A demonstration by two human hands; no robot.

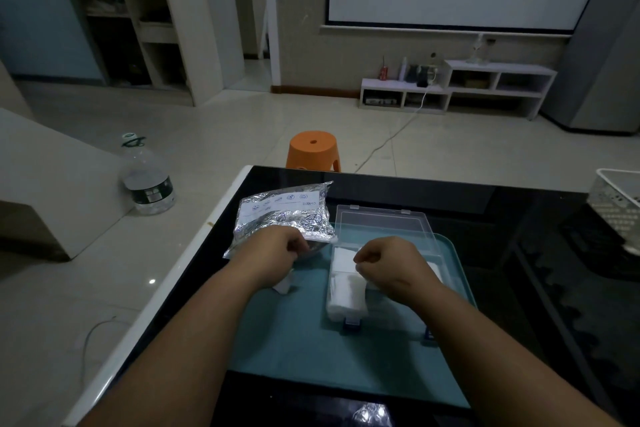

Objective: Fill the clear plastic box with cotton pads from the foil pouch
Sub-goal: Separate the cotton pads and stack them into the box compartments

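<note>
while the right hand (388, 262) hangs knuckles-up over the clear plastic box (384, 317), its fingers are tucked under, and i cannot tell whether they pinch a pad or nothing. the left hand (277, 250), just left of the box, is curled too, at the near mouth of the foil pouch (284, 215); whether it grips foil or pads is hidden. inside the box, along its left side, a white stack of cotton pads (346, 291) is already down, and the right side looks unfilled, so i'd call this partway. the lid (384, 222) lies flung open behind the box. a loose white piece (284, 285) peeks out under the left wrist, beside the box. box and hands sit over a teal tray (311, 350). these pads should be feather-light, soft and squashy: best pinched as a small stack by the edges and pressed in flat. the pouch looks crinkly and slippery, so hold it at the open lip.
</note>
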